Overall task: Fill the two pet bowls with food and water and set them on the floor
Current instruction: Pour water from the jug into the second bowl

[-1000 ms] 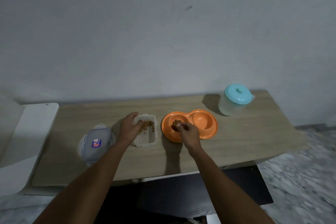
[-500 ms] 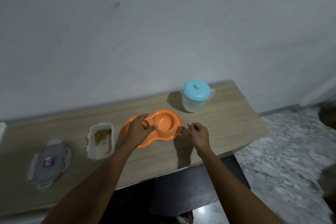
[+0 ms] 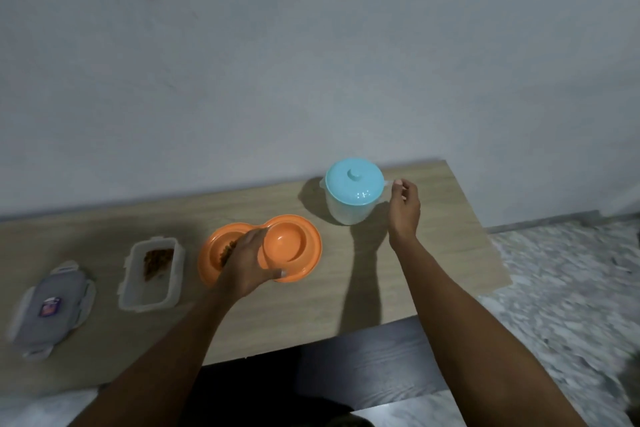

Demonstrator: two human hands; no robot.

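An orange double pet bowl (image 3: 304,253) lies on the wooden table (image 3: 363,288). Its left cup holds brown kibble, partly hidden; the right cup looks empty. My left hand (image 3: 247,265) grips the bowl across its narrow middle, thumb on the near rim. A clear jug with a pale blue lid (image 3: 353,196) stands at the back right. My right hand (image 3: 403,206) is at the jug's handle on its right side, fingers curled and just touching it. A clear food container (image 3: 152,272) with some kibble sits left of the bowl.
The container's grey clip lid (image 3: 52,308) lies at the far left of the table. A white wall runs behind the table. Marbled floor (image 3: 561,288) lies to the right, and a dark panel (image 3: 363,367) sits under the table's front edge.
My left hand left the food container and gripped the bowl's middle. My right hand moved from the bowl up to the jug's handle. The view swung right.
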